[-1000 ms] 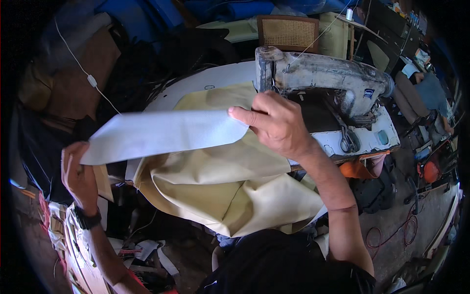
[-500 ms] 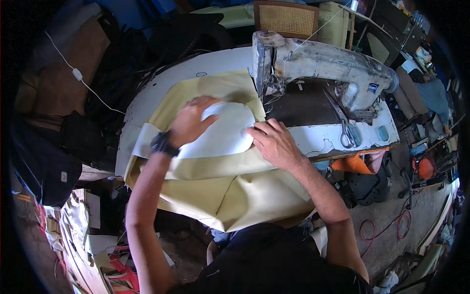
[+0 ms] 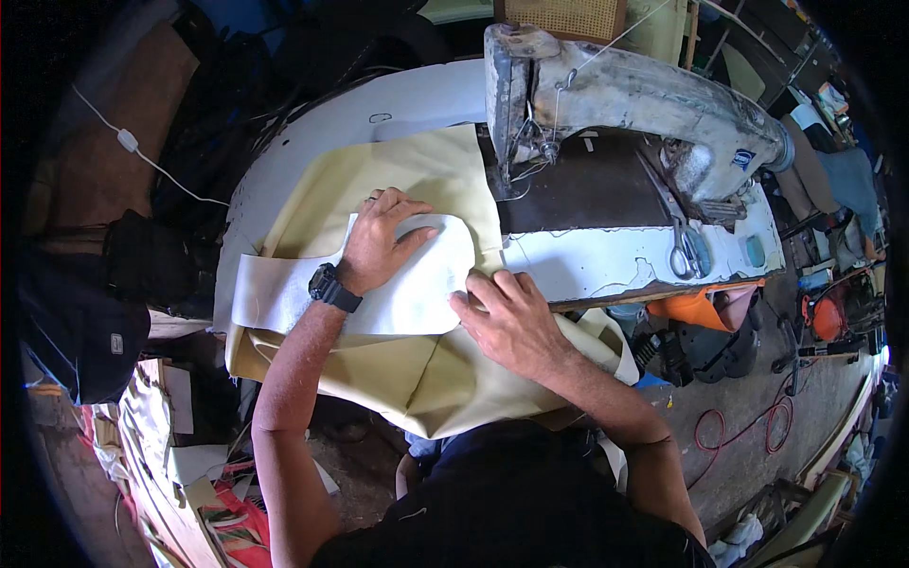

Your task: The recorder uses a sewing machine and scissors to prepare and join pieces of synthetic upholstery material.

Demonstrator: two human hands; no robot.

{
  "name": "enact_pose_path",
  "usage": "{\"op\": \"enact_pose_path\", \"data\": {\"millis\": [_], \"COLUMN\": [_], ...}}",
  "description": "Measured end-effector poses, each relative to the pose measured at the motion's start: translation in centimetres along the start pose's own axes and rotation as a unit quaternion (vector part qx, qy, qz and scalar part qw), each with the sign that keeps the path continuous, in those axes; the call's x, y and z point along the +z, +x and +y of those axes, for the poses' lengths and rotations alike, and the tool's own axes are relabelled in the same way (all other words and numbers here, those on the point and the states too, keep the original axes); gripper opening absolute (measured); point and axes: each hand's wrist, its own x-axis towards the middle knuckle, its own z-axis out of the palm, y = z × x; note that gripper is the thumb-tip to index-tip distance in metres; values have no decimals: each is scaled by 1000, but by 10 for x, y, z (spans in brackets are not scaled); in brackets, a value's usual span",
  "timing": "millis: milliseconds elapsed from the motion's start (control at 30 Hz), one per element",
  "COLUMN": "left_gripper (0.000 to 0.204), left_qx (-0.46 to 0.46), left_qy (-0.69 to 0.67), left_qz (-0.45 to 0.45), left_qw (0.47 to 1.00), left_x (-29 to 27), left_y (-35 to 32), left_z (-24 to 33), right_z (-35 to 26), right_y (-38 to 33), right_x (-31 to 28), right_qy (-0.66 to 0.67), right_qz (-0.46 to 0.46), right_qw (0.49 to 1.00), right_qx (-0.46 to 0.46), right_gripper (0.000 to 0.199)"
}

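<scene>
A white piece with a rounded end (image 3: pixel 407 293) lies over a larger pale yellow sheet (image 3: pixel 412 161) that looks like upholstery vinyl. My left hand (image 3: pixel 382 239), a dark watch on its wrist, rests on the white piece, fingers extended and thumb apart. At the rounded end, my right hand (image 3: pixel 511 322) has its fingers bent, with thumb and fingertips closed on the white piece's edge. The yellow sheet folds and drapes over the table's near side toward my lap. Just beyond its right edge stands the head of a worn sewing machine (image 3: pixel 625 95).
Scissors (image 3: pixel 680 246) and a small bluish block (image 3: pixel 755 251) lie on the white tabletop (image 3: pixel 587 260) right of the machine bed. Orange material (image 3: pixel 696 305) hangs under the table edge. A red cable (image 3: pixel 720 440) coils on the floor. Dark bags (image 3: pixel 85 322) stand at the left.
The white piece has shifted nearer to me and slightly left, baring more yellow sheet beyond it. My left hand, blurred before, now lies still on it. My right hand has come nearer too.
</scene>
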Motion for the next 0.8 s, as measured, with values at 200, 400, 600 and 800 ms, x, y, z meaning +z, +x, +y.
{"op": "enact_pose_path", "data": {"millis": [200, 400, 600, 800], "left_gripper": [23, 24, 25, 25], "left_qx": [-57, -83, -73, -69], "left_qy": [-61, -61, -93, -72], "left_qz": [-29, -56, -37, -46], "left_qw": [996, 993, 992, 994], "left_x": [-3, 4, 8, 9], "left_y": [17, 25, 30, 31], "left_z": [1, 9, -3, -5], "right_z": [17, 26, 32, 29], "right_y": [-7, -15, -15, -13], "right_x": [2, 2, 7, 1], "right_qy": [94, 83, 65, 54], "right_qz": [93, 104, 105, 81], "right_qw": [991, 991, 992, 995], "right_qx": [17, 8, 30, 33], "right_gripper": [24, 22, 29, 27]}}
